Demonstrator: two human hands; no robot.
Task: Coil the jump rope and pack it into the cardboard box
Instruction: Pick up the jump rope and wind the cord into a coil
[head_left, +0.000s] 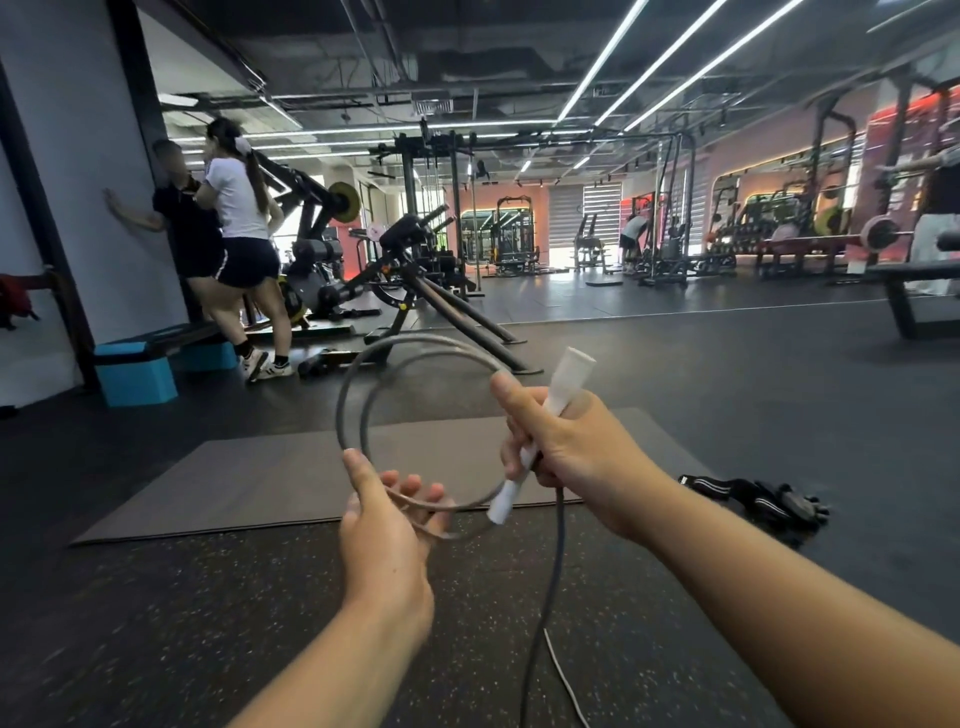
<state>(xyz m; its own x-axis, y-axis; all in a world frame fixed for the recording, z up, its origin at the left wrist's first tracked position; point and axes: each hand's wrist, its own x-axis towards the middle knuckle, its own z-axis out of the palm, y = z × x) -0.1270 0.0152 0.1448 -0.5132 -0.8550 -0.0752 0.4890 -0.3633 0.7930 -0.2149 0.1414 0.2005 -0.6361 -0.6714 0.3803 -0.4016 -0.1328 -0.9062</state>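
- While both arms reach forward over the speckled dark floor (218, 613), the right hand (582, 457) is clenched around two white handles (563, 387) of the jump rope, held together as a bundle and tilted, the upper ends pointing up and away, the lower ends sticking out below the fist.
- The left hand (384, 540) is loosely cupped, palm turned inward, with the grey rope (358, 384) running across its half-curled fingers (410, 486); thumb and fingers are not fully pinched together, so the hold looks light.
- Between the two hands the rope forms about two round loops standing upright in the air, rising from the left fingers, arching over and coming back to the right fist.
- One loose strand (550, 597) of the rope hangs down from the right fist toward the lower edge of the view; a thinner pale line lies beside it on the floor.
- The hands are held apart, the loops spanning the gap.
- A grey exercise mat (249, 483) lies flat on the floor just beyond the hands.
- A pair of black gloves with straps (763, 499) rests on the floor to the right of the mat.
- Further left stand blue step blocks (135, 374) near a white wall, with two people beside them and gym machines behind.
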